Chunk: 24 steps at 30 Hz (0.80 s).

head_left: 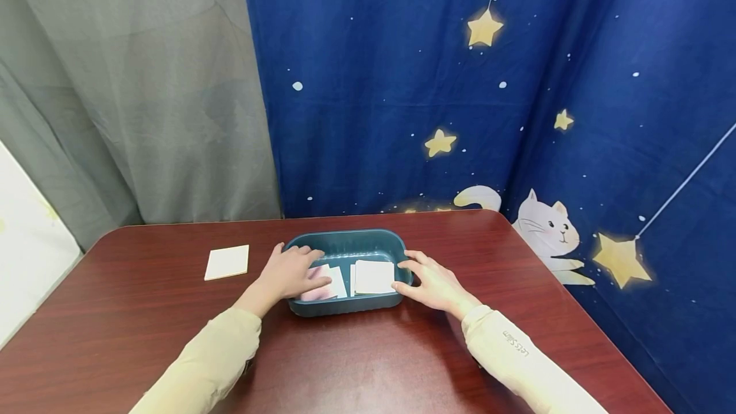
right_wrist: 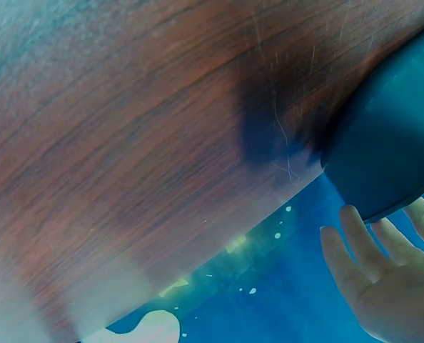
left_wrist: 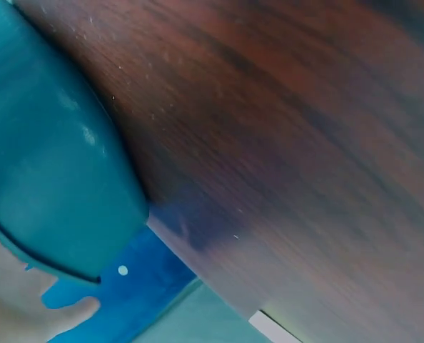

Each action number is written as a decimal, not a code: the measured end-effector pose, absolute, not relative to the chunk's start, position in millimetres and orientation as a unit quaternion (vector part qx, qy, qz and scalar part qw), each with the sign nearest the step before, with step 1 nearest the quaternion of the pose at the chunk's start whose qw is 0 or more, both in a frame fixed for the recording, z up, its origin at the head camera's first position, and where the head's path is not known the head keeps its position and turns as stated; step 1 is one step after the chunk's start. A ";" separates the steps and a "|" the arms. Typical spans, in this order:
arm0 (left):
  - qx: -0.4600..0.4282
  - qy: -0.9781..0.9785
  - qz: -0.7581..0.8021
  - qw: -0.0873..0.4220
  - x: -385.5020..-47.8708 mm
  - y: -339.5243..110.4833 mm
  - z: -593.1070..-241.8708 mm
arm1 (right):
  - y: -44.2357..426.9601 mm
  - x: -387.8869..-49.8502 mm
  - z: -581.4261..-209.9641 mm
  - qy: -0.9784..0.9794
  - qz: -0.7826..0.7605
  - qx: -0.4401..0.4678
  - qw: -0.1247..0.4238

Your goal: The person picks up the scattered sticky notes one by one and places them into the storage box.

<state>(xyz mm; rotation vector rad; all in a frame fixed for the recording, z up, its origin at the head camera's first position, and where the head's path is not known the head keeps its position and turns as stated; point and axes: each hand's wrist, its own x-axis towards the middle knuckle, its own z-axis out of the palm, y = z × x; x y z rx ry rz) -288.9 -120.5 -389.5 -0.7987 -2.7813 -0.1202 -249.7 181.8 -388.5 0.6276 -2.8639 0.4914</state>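
Observation:
A dark teal plastic bin (head_left: 347, 305) stands on the table in the head view. White square cards (head_left: 375, 277) lie in its right half, and pinkish and white cards (head_left: 339, 281) in its left half, partly hidden by my left hand (head_left: 287, 271). That hand lies over the bin's left end, its fingers and thumb reaching past the rim above the cards. At the right end, my right hand (head_left: 432, 283) has its spread fingers at the rim. In the right wrist view its fingers (right_wrist: 355, 239) look nearly straight beside the bin.
A thin stack of white square cards (head_left: 227, 262) lies on the reddish-brown wooden table (head_left: 356, 363), left of the bin. Behind the table's far edge hang a grey curtain (head_left: 172, 114) and a blue curtain (head_left: 379, 82) with stars and a white cat.

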 end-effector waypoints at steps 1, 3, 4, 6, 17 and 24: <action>-0.276 -0.950 -0.053 0.138 -287.7 -122.6 -388.5 | 181.8 -249.6 -388.8 -0.960 0.164 0.210 0.084; -0.276 -0.945 -0.071 0.162 -286.1 -128.0 -386.6 | 181.8 -249.5 -389.1 -0.960 0.164 0.210 0.084; -0.274 -0.943 -0.076 0.171 -285.6 -131.2 -385.7 | 181.8 -249.4 -389.1 -0.960 0.164 0.211 0.083; -0.267 -0.943 -0.086 0.180 -284.8 -137.9 -383.8 | 181.6 -249.3 -388.9 -0.960 0.164 0.211 0.083; -0.252 -0.932 -0.106 0.240 -277.2 -174.5 -365.7 | 181.6 -248.8 -387.1 -0.960 0.168 0.211 0.080; -0.238 -0.931 -0.112 0.255 -270.4 -190.6 -358.6 | 181.4 -248.8 -387.5 -0.959 0.172 0.211 0.075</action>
